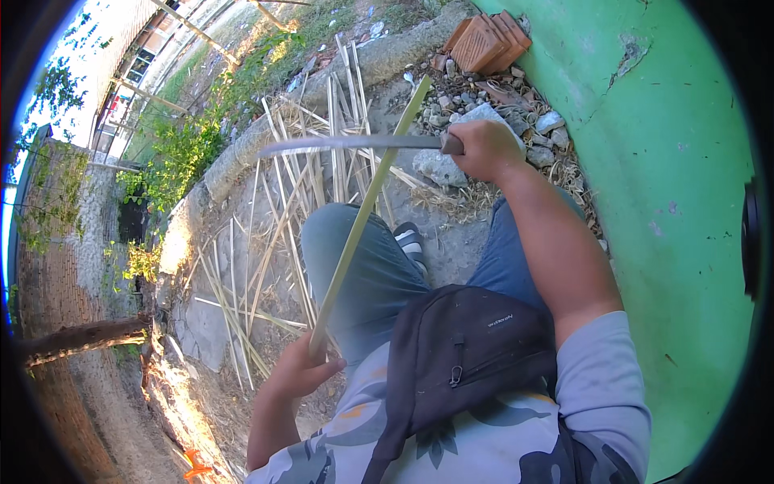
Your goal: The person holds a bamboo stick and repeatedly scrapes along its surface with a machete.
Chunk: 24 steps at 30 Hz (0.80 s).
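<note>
My left hand (297,371), low and left of my lap, is closed round the lower end of a long pale-green bamboo strip (352,234). The strip slants up and to the right across my left knee. In my right hand (488,149) is the handle of a machete (347,143), held out in front of me with its blade pointing left. The blade crosses the strip near its upper end; I cannot tell if it cuts in or only touches. Many split bamboo strips (340,173) lie loosely crossed on the ground beyond and left of my left knee.
A green wall (669,169) rises close on my right. Stones (551,123) and stacked orange hollow bricks (482,48) lie along its foot. A low concrete kerb (234,165) runs behind the strips. At far left a log (85,339) sticks out. A black bag (476,347) rests across my lap.
</note>
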### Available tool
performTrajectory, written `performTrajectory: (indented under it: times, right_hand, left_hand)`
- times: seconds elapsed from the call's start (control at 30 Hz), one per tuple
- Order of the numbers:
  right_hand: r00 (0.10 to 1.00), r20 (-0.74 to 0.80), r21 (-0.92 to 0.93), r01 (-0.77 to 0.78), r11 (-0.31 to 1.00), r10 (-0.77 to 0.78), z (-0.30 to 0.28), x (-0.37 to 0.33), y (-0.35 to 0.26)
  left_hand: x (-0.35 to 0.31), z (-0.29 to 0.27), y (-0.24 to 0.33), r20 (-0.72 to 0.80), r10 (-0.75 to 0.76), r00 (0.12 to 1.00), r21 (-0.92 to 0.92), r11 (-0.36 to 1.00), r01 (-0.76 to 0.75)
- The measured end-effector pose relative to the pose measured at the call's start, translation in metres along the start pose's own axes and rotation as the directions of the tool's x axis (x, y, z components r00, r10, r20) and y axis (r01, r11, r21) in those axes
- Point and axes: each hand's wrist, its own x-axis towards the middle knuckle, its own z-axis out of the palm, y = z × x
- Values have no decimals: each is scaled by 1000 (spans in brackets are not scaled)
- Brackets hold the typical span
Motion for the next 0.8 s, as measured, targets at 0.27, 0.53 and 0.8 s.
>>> performTrajectory:
  times: [0.27, 0.53, 0.8]
  right_hand:
    - [944, -12, 139, -325, 935, 330, -1, 9, 28]
    - [976, -63, 148, -195, 970, 206, 0, 2, 12]
    - [972, -216, 154, 131, 979, -96, -7, -4, -4]
  left_hand:
    - [-3, -1, -1, 49, 53, 997, -66, 997, -50]
    - [16, 7, -14, -44, 23, 999, -388, 921, -39]
    - [53, 20, 14, -201, 190, 961, -462, 847, -265]
